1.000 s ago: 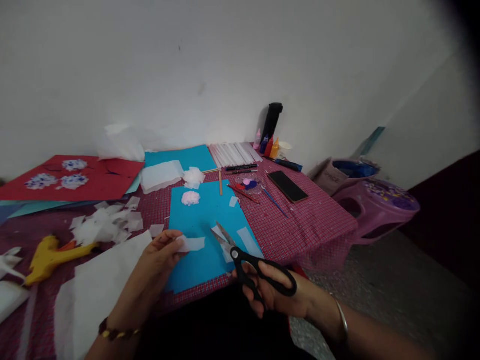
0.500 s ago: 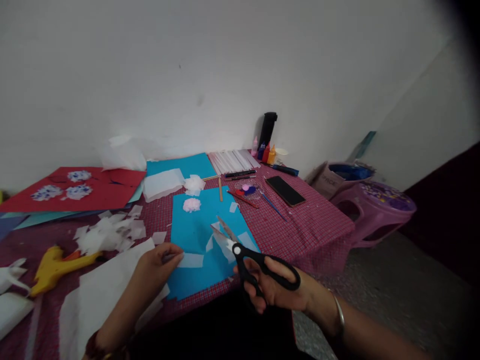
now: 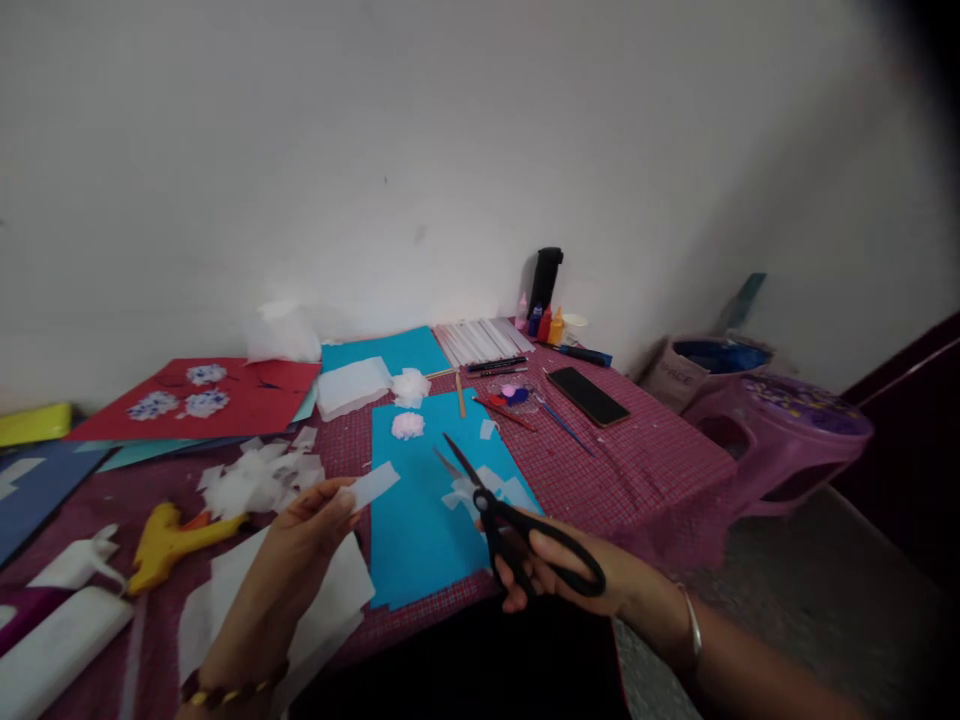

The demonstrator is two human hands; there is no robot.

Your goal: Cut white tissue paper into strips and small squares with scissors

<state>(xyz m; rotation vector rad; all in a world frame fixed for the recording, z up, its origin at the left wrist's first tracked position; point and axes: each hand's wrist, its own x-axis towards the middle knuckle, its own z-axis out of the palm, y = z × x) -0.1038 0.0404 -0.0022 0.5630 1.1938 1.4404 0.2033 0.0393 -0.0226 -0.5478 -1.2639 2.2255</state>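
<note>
My left hand (image 3: 319, 520) pinches a narrow strip of white paper (image 3: 375, 484) above the left edge of a blue sheet (image 3: 409, 500). Black-handled scissors (image 3: 487, 505) are gripped in my right hand (image 3: 551, 560), their blades spread apart and pointing up and away from me. The blades and the strip are apart. Small white paper pieces (image 3: 506, 490) lie on the blue sheet, partly behind the scissors. A pale pink paper flower (image 3: 408, 426) rests near the top of that sheet, with a white paper puff (image 3: 411, 387) just beyond it.
At left are a yellow glue gun (image 3: 176, 545), a heap of white paper scraps (image 3: 262, 480) and a red sheet (image 3: 247, 400) bearing three flowers. A phone (image 3: 587, 396), a paintbrush (image 3: 564, 424) and paint bottles (image 3: 546, 322) occupy the right side. A pink stool (image 3: 780, 440) stands beyond the table.
My left hand has lifted the paper strip and tilted it upward. The scissors have turned slightly, still spread. The whole view has shifted, so the table things appear lower and further right.
</note>
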